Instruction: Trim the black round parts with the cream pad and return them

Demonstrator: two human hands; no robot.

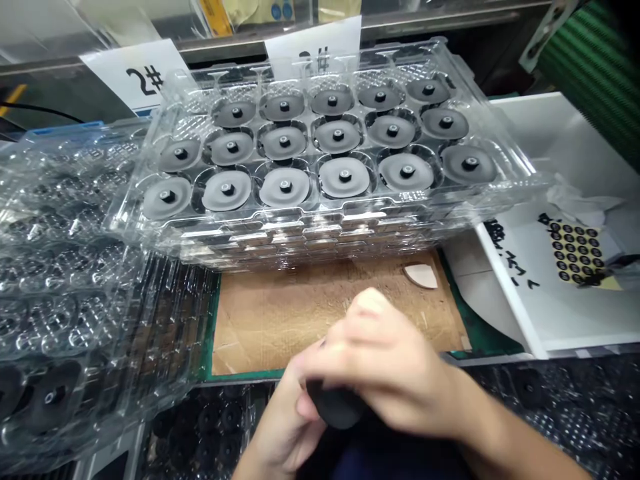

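Nearer the viewer than the clear tray [300,219], a black disc [341,408] is gripped between two bare hands: the fingers of the left hand [287,410] close on its left side, those of the right hand [390,367] curl over its top (slightly blurred). Grey discs [333,180] fill rows inside the tray; cardboard [270,327] lies before it, a white bin [595,327] right of it.

Green bench top [490,340]; brown cardboard sheet [270,320] flat on it.
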